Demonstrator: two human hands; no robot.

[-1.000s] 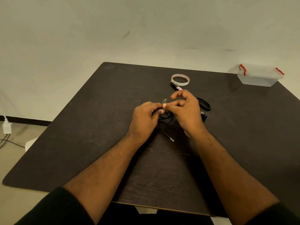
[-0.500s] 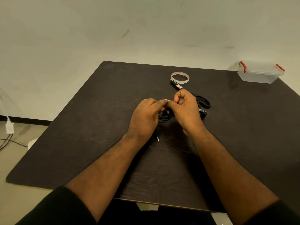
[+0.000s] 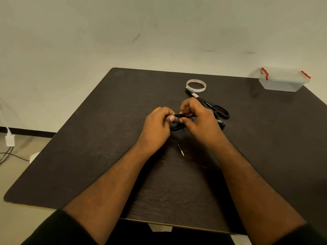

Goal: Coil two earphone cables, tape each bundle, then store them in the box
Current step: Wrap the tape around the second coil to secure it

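Both hands meet over the middle of the dark worktop (image 3: 92, 138). Left hand (image 3: 156, 127) curled, thumb and fingers pinching the coiled black earphone cable (image 3: 177, 127); right hand (image 3: 200, 121) curled on the same bundle from the right, fingertips pinching its top. Loops of cable hang between the palms; plug end (image 3: 181, 150) trails toward the near side and lies on the worktop. Hands cover most of the bundle, so tape on it cannot be told. Just beyond the right hand: black-handled scissors (image 3: 219, 111), partly hidden by the knuckles. Farther back, tape roll (image 3: 196, 85) lies flat, apart from the hands. Clear box (image 3: 283, 80) with red latches, lid on, at the far right corner, well apart from the cable. Left of the worktop, a white plug and cords (image 3: 8, 144) on the floor
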